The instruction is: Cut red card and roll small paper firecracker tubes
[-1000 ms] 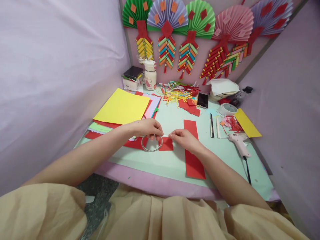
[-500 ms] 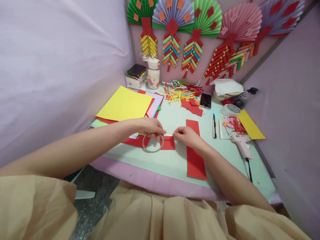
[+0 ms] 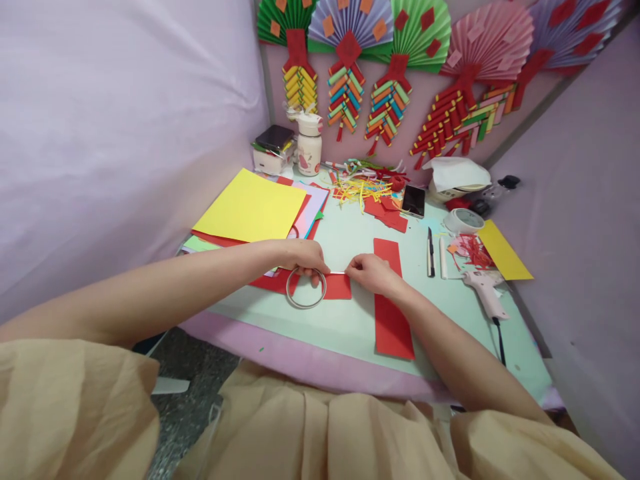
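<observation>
My left hand point(image 3: 307, 257) is closed on a thin roll of tape point(image 3: 306, 307), whose ring hangs below the fingers. A narrow white strip of tape point(image 3: 337, 273) runs from it to my right hand point(image 3: 370, 272), which pinches the strip's other end. The strip lies along the top edge of a small red paper piece point(image 3: 338, 288), and I cannot tell whether it is stuck down. Under my right wrist lies a long red paper strip point(image 3: 393, 327), partly covered by the forearm.
Stacked paper with a yellow sheet point(image 3: 250, 205) on top is at left. A bottle point(image 3: 309, 147), paper scraps point(image 3: 363, 190) and a phone point(image 3: 413, 201) stand or lie behind. At right are a craft knife point(image 3: 431, 253), a wide tape roll point(image 3: 465, 220) and a glue gun point(image 3: 486, 293).
The tape strip has come down against the red piece's top edge, with my left hand slightly lower. My right hand keeps its pinch, nearly still. The whole view has shifted slightly.
</observation>
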`<state>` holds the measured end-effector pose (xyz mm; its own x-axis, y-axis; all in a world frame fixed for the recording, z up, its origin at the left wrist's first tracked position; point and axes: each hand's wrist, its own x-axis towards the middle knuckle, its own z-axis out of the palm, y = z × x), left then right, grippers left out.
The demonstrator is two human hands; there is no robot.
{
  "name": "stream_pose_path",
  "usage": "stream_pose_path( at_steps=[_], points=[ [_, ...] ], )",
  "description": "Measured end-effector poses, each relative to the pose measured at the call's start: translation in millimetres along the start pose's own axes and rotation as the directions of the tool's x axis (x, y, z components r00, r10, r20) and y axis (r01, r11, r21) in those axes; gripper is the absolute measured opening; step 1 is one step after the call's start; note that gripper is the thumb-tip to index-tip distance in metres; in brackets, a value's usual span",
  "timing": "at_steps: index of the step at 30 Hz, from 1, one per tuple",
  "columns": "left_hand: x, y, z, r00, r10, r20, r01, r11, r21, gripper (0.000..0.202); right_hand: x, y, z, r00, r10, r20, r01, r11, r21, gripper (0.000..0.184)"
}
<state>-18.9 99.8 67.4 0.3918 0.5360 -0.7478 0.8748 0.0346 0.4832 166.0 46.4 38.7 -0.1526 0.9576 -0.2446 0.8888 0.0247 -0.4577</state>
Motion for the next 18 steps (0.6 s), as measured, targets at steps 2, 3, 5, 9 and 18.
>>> stream_pose_path(
  at_steps=[2,3,5,9,18],
  points=[
    [-3,4,0.1,1.000,-0.008,-0.011,0.009,0.999,0.035,0.022,1,0,0,1.000,-0.004,0.001,0.004,1.000,-0.015,0.017],
    [-5,5,0.1,1.000,-0.011,-0.018,0.012,0.999,0.052,0.022,1,0,1,1.000,-0.006,0.002,0.007,1.000,-0.023,0.017],
    [-7,8,0.4,0.999,-0.013,-0.031,0.015,0.997,0.070,0.020,2,-1,1,1.000,-0.008,0.002,0.008,0.999,-0.036,0.017],
    [-9,12,1.3,0.998,-0.023,-0.054,0.030,0.992,0.120,0.020,3,-2,1,1.000,-0.007,-0.002,0.006,0.998,-0.056,0.017],
    [-18,21,2.5,0.995,-0.045,-0.087,0.061,0.981,0.185,0.018,4,-4,1,1.000,0.000,0.003,0.001,0.997,-0.076,0.015]
  ],
)
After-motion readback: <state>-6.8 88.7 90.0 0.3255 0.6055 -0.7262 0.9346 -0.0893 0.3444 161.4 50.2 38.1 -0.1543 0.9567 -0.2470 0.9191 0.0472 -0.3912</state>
